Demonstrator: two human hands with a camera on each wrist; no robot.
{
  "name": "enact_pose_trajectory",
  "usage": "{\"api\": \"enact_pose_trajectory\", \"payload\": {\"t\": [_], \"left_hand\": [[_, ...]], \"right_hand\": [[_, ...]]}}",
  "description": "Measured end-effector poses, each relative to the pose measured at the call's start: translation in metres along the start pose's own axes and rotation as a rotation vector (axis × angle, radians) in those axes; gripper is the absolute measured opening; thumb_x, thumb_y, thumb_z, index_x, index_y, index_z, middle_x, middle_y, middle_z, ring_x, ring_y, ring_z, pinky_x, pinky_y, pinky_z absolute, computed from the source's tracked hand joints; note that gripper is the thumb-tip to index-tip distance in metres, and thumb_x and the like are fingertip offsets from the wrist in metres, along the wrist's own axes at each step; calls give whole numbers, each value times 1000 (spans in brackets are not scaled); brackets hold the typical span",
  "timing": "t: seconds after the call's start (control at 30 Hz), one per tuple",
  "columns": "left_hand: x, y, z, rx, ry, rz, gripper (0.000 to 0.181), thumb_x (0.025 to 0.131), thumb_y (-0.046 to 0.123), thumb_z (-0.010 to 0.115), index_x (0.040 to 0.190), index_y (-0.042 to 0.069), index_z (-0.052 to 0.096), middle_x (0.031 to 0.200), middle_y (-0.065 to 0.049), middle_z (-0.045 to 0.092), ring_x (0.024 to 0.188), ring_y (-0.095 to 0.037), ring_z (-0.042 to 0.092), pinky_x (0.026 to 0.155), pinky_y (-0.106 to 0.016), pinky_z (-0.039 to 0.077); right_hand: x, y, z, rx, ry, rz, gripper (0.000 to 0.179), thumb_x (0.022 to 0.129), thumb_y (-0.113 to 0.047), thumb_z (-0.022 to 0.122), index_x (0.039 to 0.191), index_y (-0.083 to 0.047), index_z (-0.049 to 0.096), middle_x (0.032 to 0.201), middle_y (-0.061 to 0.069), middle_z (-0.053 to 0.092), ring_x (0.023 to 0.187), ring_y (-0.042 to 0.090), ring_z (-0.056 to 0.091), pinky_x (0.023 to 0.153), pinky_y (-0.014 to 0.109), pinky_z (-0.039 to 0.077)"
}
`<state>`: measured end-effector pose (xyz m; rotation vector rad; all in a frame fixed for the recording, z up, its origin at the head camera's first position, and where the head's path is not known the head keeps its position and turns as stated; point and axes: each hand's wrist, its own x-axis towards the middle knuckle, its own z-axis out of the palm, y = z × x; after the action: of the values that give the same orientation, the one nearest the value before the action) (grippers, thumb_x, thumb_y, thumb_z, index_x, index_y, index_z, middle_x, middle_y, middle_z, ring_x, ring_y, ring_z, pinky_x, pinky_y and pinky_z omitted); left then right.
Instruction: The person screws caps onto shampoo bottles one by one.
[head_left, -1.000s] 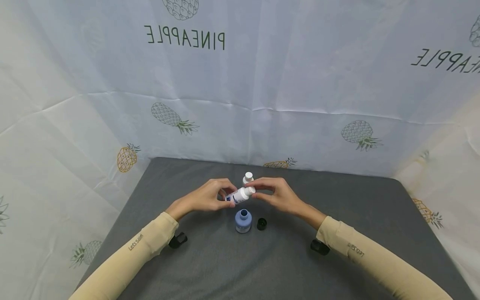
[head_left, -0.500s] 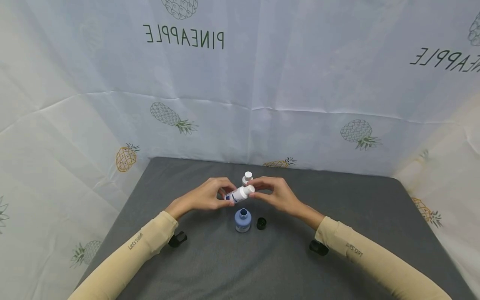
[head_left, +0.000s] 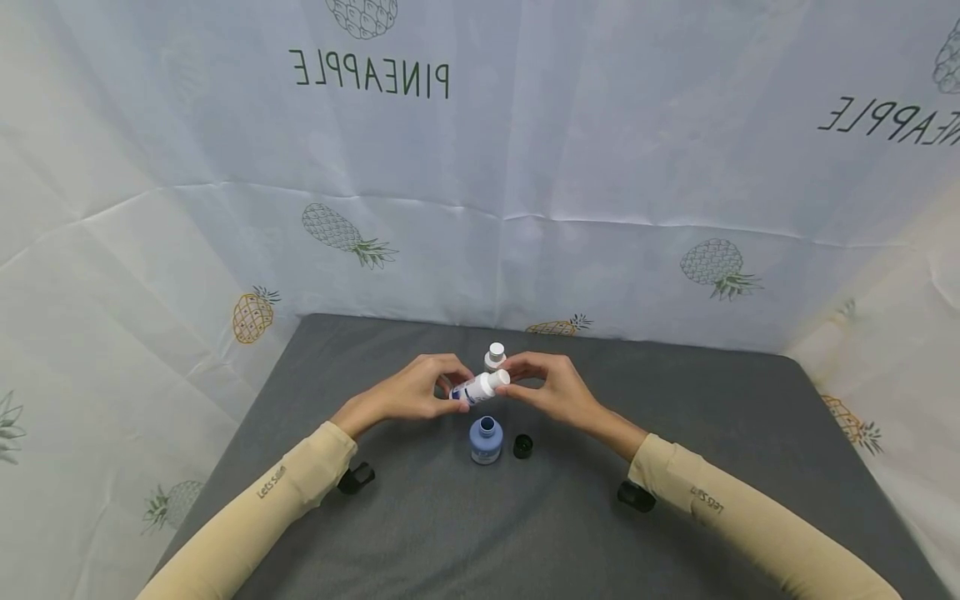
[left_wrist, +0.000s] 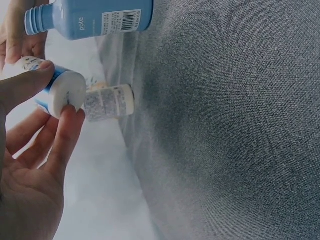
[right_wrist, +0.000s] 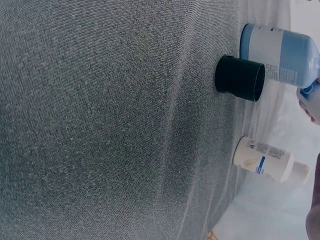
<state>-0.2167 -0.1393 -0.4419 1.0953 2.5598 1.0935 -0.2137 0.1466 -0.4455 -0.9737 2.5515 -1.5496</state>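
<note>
My left hand [head_left: 420, 388] grips a small white bottle [head_left: 472, 390] with a blue band, tilted with its white cap [head_left: 499, 379] toward the right. The left wrist view shows thumb and fingers round the bottle's base [left_wrist: 70, 92]. The right hand [head_left: 558, 387] pinches at that cap with thumb and fingertips; most of its grip is hidden in the right wrist view. Just below the hands stands an open blue bottle [head_left: 486, 442], its threaded neck bare. A black cap [head_left: 522, 447] lies to its right. Behind the hands, another white bottle [head_left: 496, 357] stands capped.
A dark grey cloth covers the table [head_left: 600, 533]. White curtain [head_left: 600, 167] with pineapple prints hangs behind and at both sides, close to the table's far edge. Black wrist straps [head_left: 356, 479] show under the beige sleeves [head_left: 255, 517].
The right fingertips have shifted slightly to the right at the white cap. The left hand and its bottle stay nearly still, and the standing bottles and black cap have not moved.
</note>
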Motion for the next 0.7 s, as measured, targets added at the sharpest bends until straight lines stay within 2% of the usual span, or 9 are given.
{"api": "enact_pose_trajectory", "payload": {"t": [0.43, 0.7], "left_hand": [[2, 2, 0, 14, 10, 2, 31, 95, 15, 85, 122, 4, 76, 113, -8, 75, 102, -17, 74, 87, -37, 68], [2, 3, 0, 14, 9, -3, 32, 95, 16, 85, 123, 3, 76, 114, -9, 75, 102, -16, 74, 86, -37, 68]], "right_hand": [[1, 1, 2, -39, 45, 28, 25, 91, -16, 89, 112, -9, 79, 106, 8, 82, 97, 19, 79, 92, 59, 65], [2, -1, 2, -60, 54, 35, 24, 91, -16, 89, 111, -9, 79, 106, 7, 82, 96, 16, 79, 90, 37, 67]]}}
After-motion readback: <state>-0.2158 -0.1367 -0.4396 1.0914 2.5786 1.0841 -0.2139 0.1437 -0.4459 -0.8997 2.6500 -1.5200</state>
